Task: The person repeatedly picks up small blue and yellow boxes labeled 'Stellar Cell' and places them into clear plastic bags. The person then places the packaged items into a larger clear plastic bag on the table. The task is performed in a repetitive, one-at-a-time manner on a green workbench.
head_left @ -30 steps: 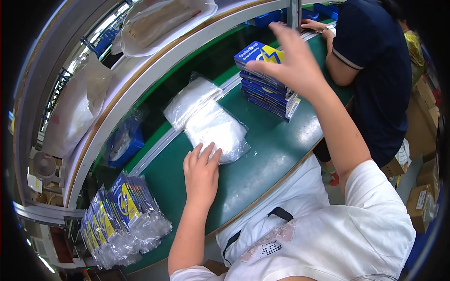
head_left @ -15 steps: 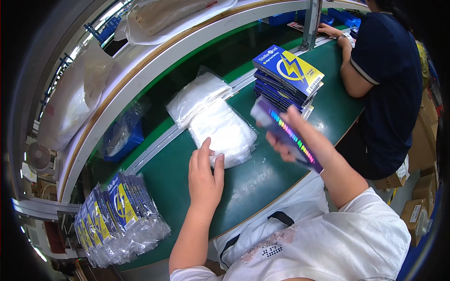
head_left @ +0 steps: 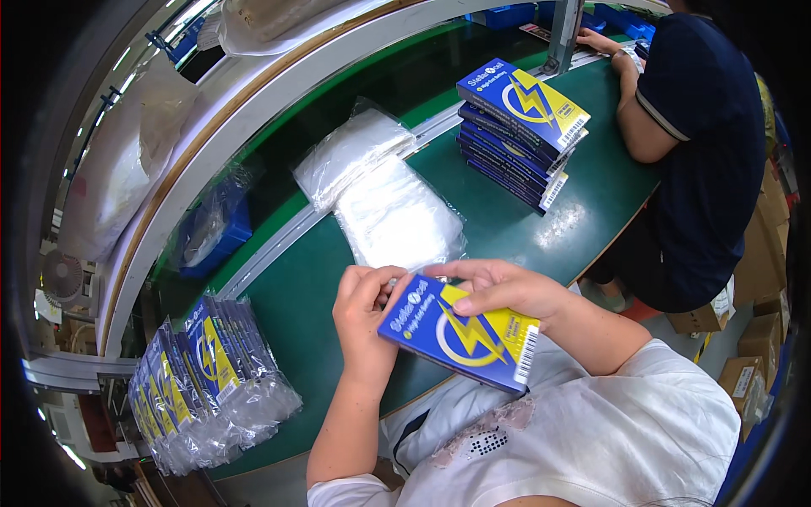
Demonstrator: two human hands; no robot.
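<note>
A flat blue and yellow box with a lightning-bolt print is held in my right hand, its printed face turned up and the thumb lying across the top. My left hand is at the box's left end, fingers curled together; what they pinch is hidden. Just beyond both hands lies a pile of clear plastic bags, with a second pile of clear bags overlapping it farther back. To the right of these stands a stack of matching boxes.
Several bagged boxes stand in rows on the green table at the left. A blue bin with plastic in it sits beyond the metal rail. A co-worker in a dark shirt works at the far right, near a metal post.
My right hand has brought the box left and down to my left hand, turning its printed face up. The left hand's spread fingers have left the bags and curled beside the box.
</note>
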